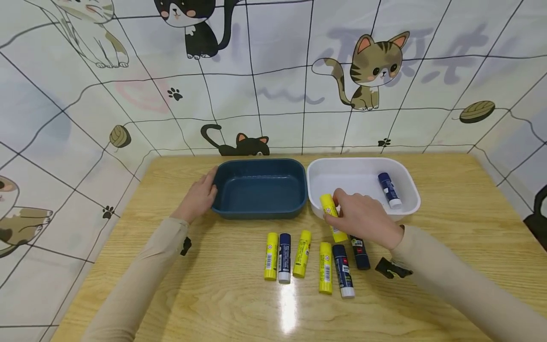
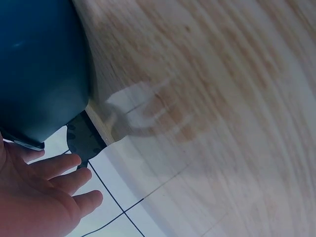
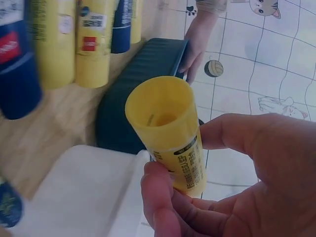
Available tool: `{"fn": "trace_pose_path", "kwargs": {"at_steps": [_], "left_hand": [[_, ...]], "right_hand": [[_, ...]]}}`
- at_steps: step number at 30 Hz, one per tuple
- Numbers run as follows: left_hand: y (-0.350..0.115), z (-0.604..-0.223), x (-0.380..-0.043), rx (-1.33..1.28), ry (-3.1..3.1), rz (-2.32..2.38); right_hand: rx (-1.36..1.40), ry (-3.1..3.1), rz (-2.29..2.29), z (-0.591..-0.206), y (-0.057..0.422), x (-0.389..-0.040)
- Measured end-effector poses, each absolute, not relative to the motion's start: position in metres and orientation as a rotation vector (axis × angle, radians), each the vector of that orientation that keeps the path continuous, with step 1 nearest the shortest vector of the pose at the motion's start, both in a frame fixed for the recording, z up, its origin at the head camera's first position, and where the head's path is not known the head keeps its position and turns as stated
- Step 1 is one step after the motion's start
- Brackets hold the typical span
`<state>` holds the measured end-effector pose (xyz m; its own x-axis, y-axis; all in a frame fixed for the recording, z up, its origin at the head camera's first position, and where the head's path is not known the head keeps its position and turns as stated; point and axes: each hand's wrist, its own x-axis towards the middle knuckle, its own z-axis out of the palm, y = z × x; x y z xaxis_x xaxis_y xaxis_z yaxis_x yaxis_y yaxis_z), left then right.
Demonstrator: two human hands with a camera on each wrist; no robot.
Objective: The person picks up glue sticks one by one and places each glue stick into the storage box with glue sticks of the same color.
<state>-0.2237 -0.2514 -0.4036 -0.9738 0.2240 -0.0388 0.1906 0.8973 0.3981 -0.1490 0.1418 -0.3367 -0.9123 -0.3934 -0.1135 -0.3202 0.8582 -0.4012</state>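
Observation:
My right hand (image 1: 363,216) pinches a yellow glue stick (image 1: 328,205) over the front rim of the white bin (image 1: 342,171). The right wrist view shows the hollow end of this glue stick (image 3: 165,116), with thumb and fingers around its body. A navy glue stick (image 1: 389,190) with a white cap lies inside the white bin, at its right. At the far left, my left hand (image 1: 197,197) touches the side of the dark teal bin (image 1: 258,213). Its fingers are extended by the bin's rim in the left wrist view (image 2: 49,190). Nothing lies in the teal bin.
In front of the bins lie several glue sticks, among them a yellow one (image 1: 271,256), a navy one (image 1: 284,259) and another navy one (image 1: 344,271). A dark glue stick (image 1: 360,254) is partly hidden under my right hand. A cat-printed cloth (image 1: 282,95) stands behind the wooden table (image 1: 231,308).

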Motion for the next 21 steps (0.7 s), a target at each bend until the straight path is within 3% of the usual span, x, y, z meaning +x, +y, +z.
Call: {"fn": "trace_pose_path", "kwargs": {"at_steps": [21], "left_hand": [[-0.254,-0.405,-0.223,0.331,2.992,0.629]], "right_hand": [[-0.638,2.715,-0.596,-0.326,0.080,-0.205]]}}
